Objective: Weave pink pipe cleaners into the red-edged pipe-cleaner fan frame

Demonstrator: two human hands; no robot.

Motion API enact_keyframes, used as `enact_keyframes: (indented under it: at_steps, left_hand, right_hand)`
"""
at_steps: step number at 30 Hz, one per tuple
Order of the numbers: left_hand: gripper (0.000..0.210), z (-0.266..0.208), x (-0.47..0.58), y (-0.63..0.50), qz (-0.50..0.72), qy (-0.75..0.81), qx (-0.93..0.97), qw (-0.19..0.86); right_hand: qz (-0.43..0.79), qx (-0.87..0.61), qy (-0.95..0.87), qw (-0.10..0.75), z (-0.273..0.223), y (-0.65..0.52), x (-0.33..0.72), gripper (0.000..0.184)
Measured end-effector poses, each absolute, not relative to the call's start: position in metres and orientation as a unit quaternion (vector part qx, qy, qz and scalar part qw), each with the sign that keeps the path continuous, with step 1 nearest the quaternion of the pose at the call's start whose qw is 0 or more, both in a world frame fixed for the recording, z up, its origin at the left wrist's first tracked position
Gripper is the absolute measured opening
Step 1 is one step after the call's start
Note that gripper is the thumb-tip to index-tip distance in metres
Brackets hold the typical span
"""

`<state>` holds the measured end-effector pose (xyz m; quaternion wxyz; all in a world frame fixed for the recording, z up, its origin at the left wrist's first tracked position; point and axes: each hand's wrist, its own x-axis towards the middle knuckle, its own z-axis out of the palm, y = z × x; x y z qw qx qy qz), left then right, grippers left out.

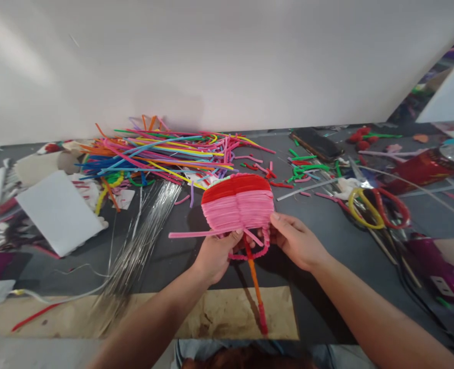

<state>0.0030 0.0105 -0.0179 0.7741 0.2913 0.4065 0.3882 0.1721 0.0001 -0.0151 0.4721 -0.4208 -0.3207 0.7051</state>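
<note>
Between my two hands is a rounded pipe-cleaner craft piece (pixel 238 210), red across its upper part and pink below, with a trace of pale green at the top left edge. My left hand (pixel 219 253) pinches its lower edge, thumb on top, where a loose pink pipe cleaner (pixel 192 234) sticks out to the left. My right hand (pixel 298 241) grips the lower right edge, thumb in front; its other fingers are partly hidden behind. A fuzzy pink loop hangs below the piece. An orange and red wrapped stem (pixel 255 279) runs down from it towards me.
Loose coloured pipe cleaners (pixel 161 154) lie heaped at the back, beside a bundle of thin wires (pixel 146 246). To the right are scissors (pixel 378 207), a dark phone-like slab (pixel 316 143), a red can (pixel 430 166) and green and red offcuts. A white card (pixel 60 212) lies left.
</note>
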Motion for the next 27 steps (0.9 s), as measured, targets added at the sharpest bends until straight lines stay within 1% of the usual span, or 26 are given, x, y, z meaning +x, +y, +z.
enact_keyframes:
  at_steps: [2,5,7,9,11,14,17,20,27]
  left_hand:
    - [0.021,-0.018,0.002,0.010,0.385,0.409,0.293,0.774]
    - [0.020,-0.020,0.002,0.010,0.387,0.406,0.303,0.770]
    - [0.021,-0.020,0.002,0.010,0.390,0.407,0.300,0.770]
    - [0.022,-0.021,0.002,0.010,0.395,0.411,0.284,0.771]
    - [0.021,-0.020,0.003,0.010,0.406,0.413,0.266,0.771]
    - [0.019,-0.019,0.006,0.009,0.432,0.409,0.244,0.766]
    - [0.018,-0.018,0.009,0.008,0.447,0.411,0.226,0.762]
    - [0.017,-0.017,0.009,0.008,0.445,0.415,0.222,0.762]
    - [0.021,-0.019,0.007,0.007,0.446,0.417,0.218,0.761]
  right_hand:
    - [0.710,-0.418,-0.317,0.470,-0.016,0.000,0.173,0.036]
    - [0.694,-0.436,-0.344,0.458,-0.016,-0.001,0.174,0.035]
    - [0.635,-0.474,-0.376,0.479,-0.014,-0.002,0.175,0.030]
    - [0.501,-0.539,-0.442,0.513,-0.010,-0.003,0.176,0.024]
    - [0.318,-0.571,-0.560,0.509,-0.005,-0.006,0.176,0.019]
    - [0.093,-0.521,-0.731,0.430,-0.001,-0.011,0.172,0.018]
    - [-0.043,-0.497,-0.786,0.366,-0.002,-0.015,0.165,0.022]
    - [-0.090,-0.497,-0.795,0.335,-0.004,-0.017,0.161,0.018]
    - [-0.118,-0.512,-0.796,0.301,-0.003,-0.021,0.158,0.014]
